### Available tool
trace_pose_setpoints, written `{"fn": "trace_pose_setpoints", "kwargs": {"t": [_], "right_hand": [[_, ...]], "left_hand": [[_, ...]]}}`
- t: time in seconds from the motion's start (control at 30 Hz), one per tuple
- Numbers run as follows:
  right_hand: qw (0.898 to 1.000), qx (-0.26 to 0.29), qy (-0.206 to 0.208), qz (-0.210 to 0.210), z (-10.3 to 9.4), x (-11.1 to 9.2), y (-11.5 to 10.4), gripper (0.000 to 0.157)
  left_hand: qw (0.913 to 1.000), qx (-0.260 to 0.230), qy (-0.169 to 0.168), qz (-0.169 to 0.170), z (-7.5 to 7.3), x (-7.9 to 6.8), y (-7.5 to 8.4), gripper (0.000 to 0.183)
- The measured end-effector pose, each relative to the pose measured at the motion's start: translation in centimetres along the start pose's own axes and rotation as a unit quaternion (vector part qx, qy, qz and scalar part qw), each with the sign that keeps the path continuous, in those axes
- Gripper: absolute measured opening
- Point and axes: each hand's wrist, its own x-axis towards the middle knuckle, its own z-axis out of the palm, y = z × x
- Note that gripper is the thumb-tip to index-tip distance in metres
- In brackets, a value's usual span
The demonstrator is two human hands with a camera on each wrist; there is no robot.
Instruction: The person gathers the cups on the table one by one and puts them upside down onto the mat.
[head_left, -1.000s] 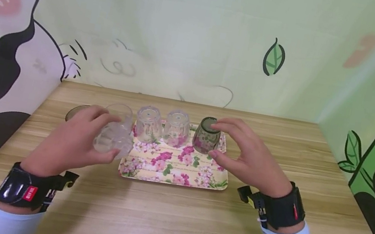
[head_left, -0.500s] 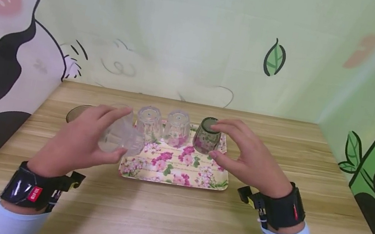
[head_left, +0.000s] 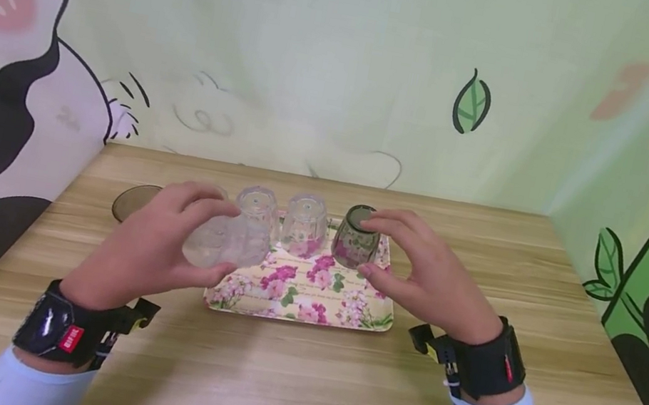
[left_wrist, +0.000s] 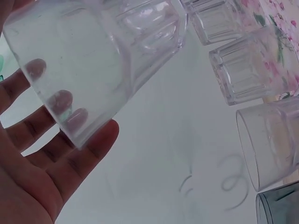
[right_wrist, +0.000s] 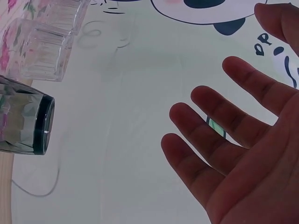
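Observation:
My left hand (head_left: 150, 244) grips a clear glass (head_left: 248, 243) near its wide mouth. This glass is tilted, its faceted base pointing right over the left part of a floral tray (head_left: 287, 304). In the left wrist view, fingertips show through its smooth wall (left_wrist: 79, 51). On the tray, two clear glasses (head_left: 306, 222) stand upside down side by side, with an upside-down smoky grey glass (head_left: 352, 240) to their right. My right hand (head_left: 432, 276) is beside that grey glass, thumb and fingers spread; the right wrist view shows a gap between them.
Left of the tray, another clear glass (left_wrist: 271, 144) stands mouth up, mostly hidden behind my left hand in the head view. Farther left is a second smoky glass (head_left: 132, 201), also mouth up. A cartoon-printed backdrop (head_left: 319, 86) rises behind the wooden table (head_left: 292, 385).
My left hand has moved right with the clear glass, whose base has swung from low in front up toward the right, over the tray. The right hand has stayed beside the grey glass.

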Motion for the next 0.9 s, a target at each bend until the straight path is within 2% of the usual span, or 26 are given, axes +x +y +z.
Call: {"fn": "trace_pose_setpoints", "kwargs": {"t": [0.4, 0.9], "right_hand": [[1.0, 0.003, -0.007, -0.001, 0.2, 0.1, 0.0, 0.052], [1.0, 0.002, 0.012, -0.024, 0.4, 0.2, -0.1, 0.051]], "left_hand": [[0.9996, -0.013, 0.024, 0.005, -0.3, 0.6, 1.0, 0.072], [0.9937, -0.066, 0.072, 0.054, 0.4, 1.7, 2.8, 0.074]]}}
